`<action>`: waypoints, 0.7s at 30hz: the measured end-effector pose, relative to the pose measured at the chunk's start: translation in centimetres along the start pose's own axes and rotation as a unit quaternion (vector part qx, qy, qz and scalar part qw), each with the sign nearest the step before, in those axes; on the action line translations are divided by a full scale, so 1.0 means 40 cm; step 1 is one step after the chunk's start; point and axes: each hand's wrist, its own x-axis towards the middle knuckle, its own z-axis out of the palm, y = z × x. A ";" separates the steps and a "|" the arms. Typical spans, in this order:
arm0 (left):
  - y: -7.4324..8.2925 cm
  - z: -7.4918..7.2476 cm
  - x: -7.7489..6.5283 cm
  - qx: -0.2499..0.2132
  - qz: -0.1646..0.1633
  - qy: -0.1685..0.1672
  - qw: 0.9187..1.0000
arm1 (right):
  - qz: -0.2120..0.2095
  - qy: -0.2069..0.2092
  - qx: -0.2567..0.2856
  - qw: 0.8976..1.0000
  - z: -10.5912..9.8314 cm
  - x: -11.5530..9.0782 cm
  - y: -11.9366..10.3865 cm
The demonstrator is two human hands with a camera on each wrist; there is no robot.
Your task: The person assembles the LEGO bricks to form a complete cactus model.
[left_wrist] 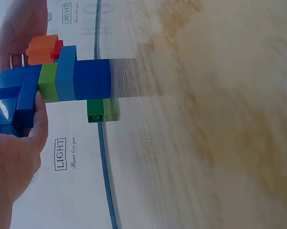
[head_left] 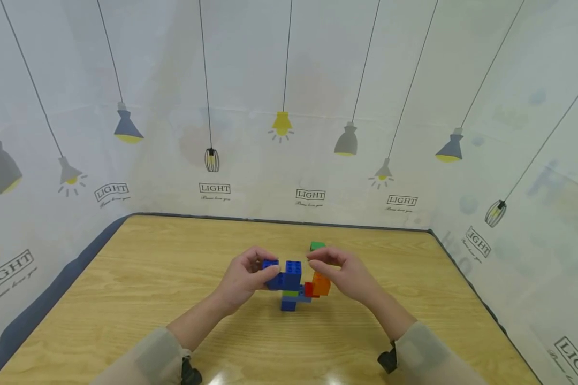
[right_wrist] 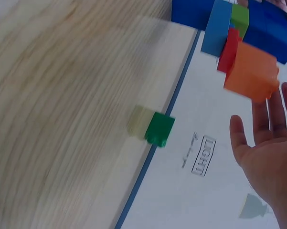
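A toy building-block structure stands on the table. At its foot is a dark blue block (left_wrist: 92,79), with a light blue block (left_wrist: 66,74) and a lime green block (left_wrist: 48,82) above it. Higher up sit several dark blue blocks (head_left: 293,275). A red block (head_left: 311,290) and an orange block (head_left: 321,283) form a side arm on the right. My left hand (head_left: 243,278) pinches the upper left blue block (head_left: 271,263) between thumb and fingers. Beside the orange block, my right hand (right_wrist: 272,162) has its fingers extended and holds nothing; whether the fingertips touch that block I cannot tell.
A loose green block (head_left: 318,246) lies on the wooden table (head_left: 173,256) behind the structure, beyond the right hand. A wall sheet (head_left: 250,80) printed with hanging lamps encloses the table's back and sides.
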 end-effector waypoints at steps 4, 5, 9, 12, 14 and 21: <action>0.002 0.000 0.000 0.003 -0.001 0.001 1.000 | -0.001 0.019 -0.004 1.000 -0.042 -0.009 0.036; 0.002 0.000 -0.001 0.003 -0.001 0.001 1.000 | 0.001 0.024 -0.003 1.000 -0.052 -0.012 0.045; 0.000 0.000 0.000 0.005 -0.003 -0.001 1.000 | 0.013 0.033 0.003 0.999 -0.085 -0.023 0.074; -0.002 0.000 0.000 0.005 -0.003 -0.001 1.000 | 0.023 0.036 -0.001 0.999 -0.101 -0.030 0.092; -0.003 0.000 0.000 0.004 -0.003 -0.002 1.000 | 0.028 0.038 -0.002 0.999 -0.109 -0.033 0.104; 0.004 0.003 -0.001 0.005 -0.002 0.002 1.000 | 0.053 0.041 -0.003 0.998 -0.129 -0.030 0.144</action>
